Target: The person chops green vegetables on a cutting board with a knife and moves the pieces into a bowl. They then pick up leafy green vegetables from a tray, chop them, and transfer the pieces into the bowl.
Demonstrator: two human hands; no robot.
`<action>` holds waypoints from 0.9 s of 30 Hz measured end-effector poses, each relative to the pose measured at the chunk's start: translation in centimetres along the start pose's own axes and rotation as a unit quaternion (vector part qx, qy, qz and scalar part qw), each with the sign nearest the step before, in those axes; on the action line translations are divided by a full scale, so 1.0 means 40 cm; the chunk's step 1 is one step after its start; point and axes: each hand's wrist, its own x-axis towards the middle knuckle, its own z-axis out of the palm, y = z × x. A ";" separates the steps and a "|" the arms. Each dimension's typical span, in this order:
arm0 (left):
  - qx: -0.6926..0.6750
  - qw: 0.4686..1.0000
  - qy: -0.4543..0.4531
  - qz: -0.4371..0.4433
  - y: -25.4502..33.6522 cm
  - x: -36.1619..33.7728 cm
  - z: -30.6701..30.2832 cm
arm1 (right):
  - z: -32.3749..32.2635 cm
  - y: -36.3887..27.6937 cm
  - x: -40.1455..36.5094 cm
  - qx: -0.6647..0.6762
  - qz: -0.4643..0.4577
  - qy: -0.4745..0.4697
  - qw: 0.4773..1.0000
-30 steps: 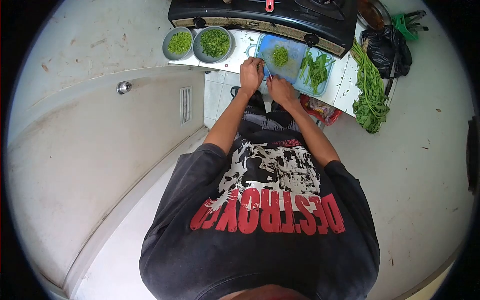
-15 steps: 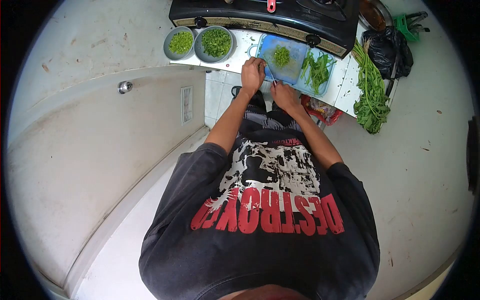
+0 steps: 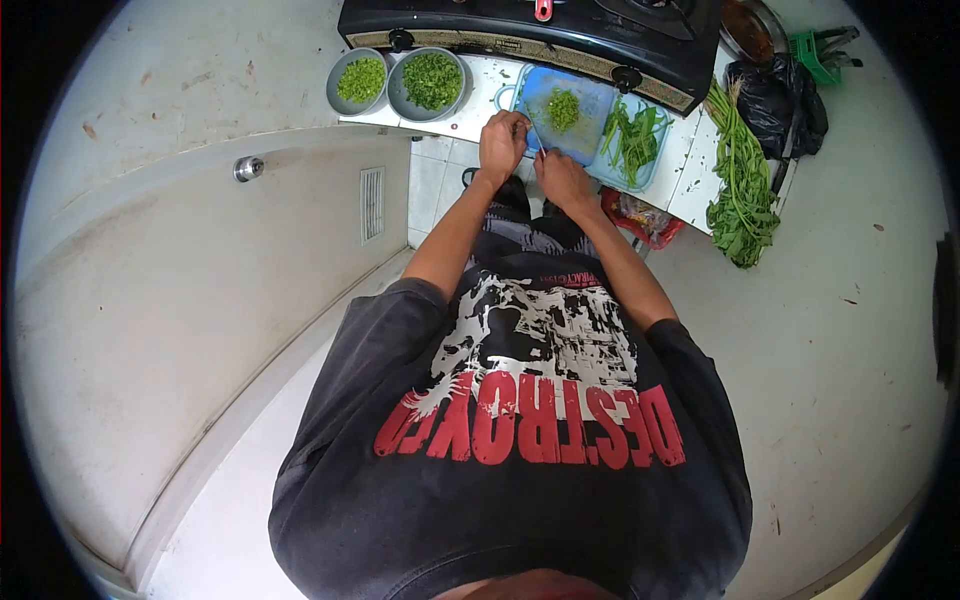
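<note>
My right hand [image 3: 563,178] is closed on a knife [image 3: 537,137], whose blade points up and left over the blue cutting board [image 3: 590,92]. Close to the blade, at the board's left edge, my left hand [image 3: 503,143] has its fingers pressed together; what they pinch is too small to make out. Chopped greens [image 3: 563,109] lie in a small heap on the board. Leafy stems [image 3: 634,140] rest on its right side. Two grey bowls hold cut greens: a smaller one with light green pieces [image 3: 360,80] and a larger one with darker pieces [image 3: 432,81].
A black gas stove [image 3: 520,38] stands behind the board. To the right are a bunch of long-stemmed greens [image 3: 740,180], a black plastic bag [image 3: 778,100], a green basket [image 3: 815,57] and a metal pan [image 3: 752,30]. A red bag [image 3: 650,220] sits below the counter edge.
My right hand has shifted slightly left and up with the knife, nearer to my left hand. My left hand has moved only a little.
</note>
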 end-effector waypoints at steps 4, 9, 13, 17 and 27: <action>-0.004 1.000 0.003 -0.011 0.005 0.004 -0.002 | 0.010 0.019 -0.001 0.003 0.007 0.003 1.000; 0.031 0.999 -0.003 -0.022 0.000 -0.003 -0.001 | -0.016 0.024 -0.026 -0.009 0.008 0.001 1.000; 0.040 0.999 0.003 -0.023 0.004 -0.004 -0.002 | -0.015 0.007 -0.027 -0.014 -0.007 -0.007 1.000; 0.049 0.999 0.006 -0.020 0.019 -0.006 -0.009 | -0.009 0.008 -0.010 -0.015 -0.031 0.013 0.999; 0.045 0.999 0.010 -0.004 0.010 -0.005 -0.007 | 0.004 -0.011 0.065 -0.011 -0.019 -0.001 1.000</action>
